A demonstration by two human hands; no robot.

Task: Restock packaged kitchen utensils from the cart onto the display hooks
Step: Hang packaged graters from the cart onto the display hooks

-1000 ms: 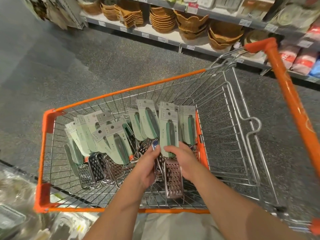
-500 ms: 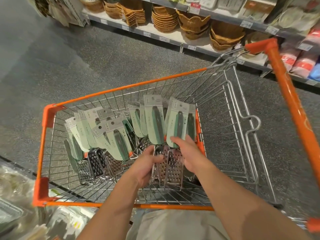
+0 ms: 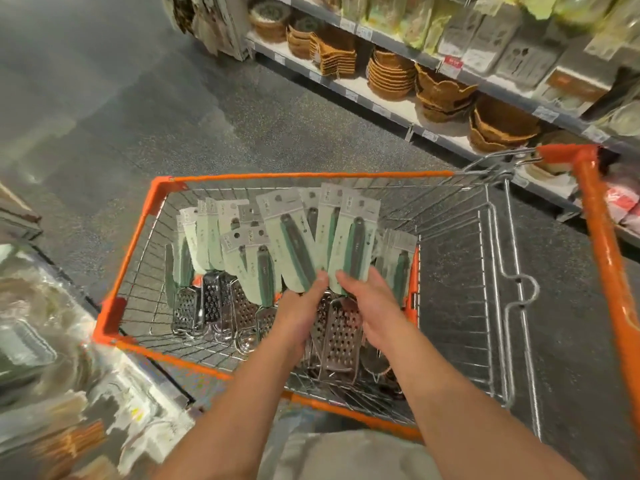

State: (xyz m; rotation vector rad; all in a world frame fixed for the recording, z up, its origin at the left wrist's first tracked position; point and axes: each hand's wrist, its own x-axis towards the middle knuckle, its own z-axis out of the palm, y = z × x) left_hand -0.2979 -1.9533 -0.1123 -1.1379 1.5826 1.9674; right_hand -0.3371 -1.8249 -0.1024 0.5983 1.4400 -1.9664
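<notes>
Both hands reach into the cart (image 3: 604, 244): the left hand (image 3: 298, 313) and right hand (image 3: 372, 303) each hold a fanned bunch of carded graters (image 3: 341, 327) in a grasping grip, above more graters in the basket.

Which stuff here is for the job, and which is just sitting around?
For the job: packaged graters, orange cart, left hand and right hand gripping a bunch of graters.

Just around: woven baskets, shelf, floor.

A single head-worn wide-angle camera looks steeply down, close over the orange-rimmed cart (image 3: 313, 175) at frame centre (shelving (image 3: 388, 105) fills the upper right).
</notes>
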